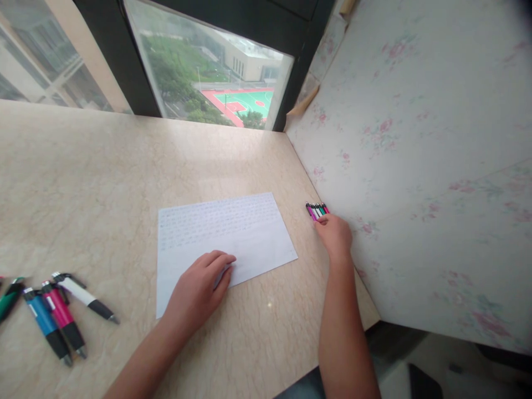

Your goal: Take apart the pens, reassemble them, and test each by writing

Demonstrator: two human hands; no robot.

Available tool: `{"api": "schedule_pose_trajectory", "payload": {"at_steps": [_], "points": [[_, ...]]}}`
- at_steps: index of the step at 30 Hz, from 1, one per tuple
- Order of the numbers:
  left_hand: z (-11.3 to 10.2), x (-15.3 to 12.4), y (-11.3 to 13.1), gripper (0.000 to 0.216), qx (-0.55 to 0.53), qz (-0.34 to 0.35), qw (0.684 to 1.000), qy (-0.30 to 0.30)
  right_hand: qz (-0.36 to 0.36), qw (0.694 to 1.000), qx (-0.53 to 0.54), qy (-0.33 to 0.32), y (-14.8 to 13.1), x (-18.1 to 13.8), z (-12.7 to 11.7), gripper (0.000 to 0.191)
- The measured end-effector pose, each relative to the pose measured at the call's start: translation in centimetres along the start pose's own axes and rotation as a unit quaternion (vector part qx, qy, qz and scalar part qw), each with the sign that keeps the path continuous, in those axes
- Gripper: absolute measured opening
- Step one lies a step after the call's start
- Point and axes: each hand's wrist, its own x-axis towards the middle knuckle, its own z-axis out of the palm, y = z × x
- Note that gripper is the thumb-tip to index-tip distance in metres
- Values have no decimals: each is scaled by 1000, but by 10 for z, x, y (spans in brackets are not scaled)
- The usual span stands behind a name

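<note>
A white sheet of paper (257, 238) lies on the marble-patterned surface, its upper part filled with rows of small handwriting too fine to read. My left hand (201, 285) rests on its lower edge, fingers loosely stretched and nothing held. By the wall, several pens (318, 208) lie side by side in a row, among them a purple pen (311, 211) at the left end. My right hand (336, 233) is at their near ends, fingertips pinched at the purple pen; the hand hides the lower parts of the other pens.
At the left lie a blue pen (41, 318), a pink pen (60, 310), a white pen (85, 293) and a partly cut-off green pen (9, 299). A flower-papered wall (415, 166) bounds the right side. A window (208, 66) is behind; the surface's edge runs at lower right.
</note>
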Motion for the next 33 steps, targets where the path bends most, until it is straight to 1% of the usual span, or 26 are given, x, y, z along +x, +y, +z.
{"api": "schedule_pose_trajectory", "payload": {"at_steps": [8,18,25,33], "points": [[0,0,-1,21,-4,3,1000,-1,27,999,-21,-10,-3,-4,-3,21],[0,1,0,21,-4,2,1000,2,28,999,-24,-6,-2,-3,-2,22],[1,-1,-3,22,5,5,1000,-2,40,999,-24,-5,-6,-3,-2,24],[0,-1,0,21,-1,2,1000,3,56,998,-38,-12,-8,-2,-1,24]]}}
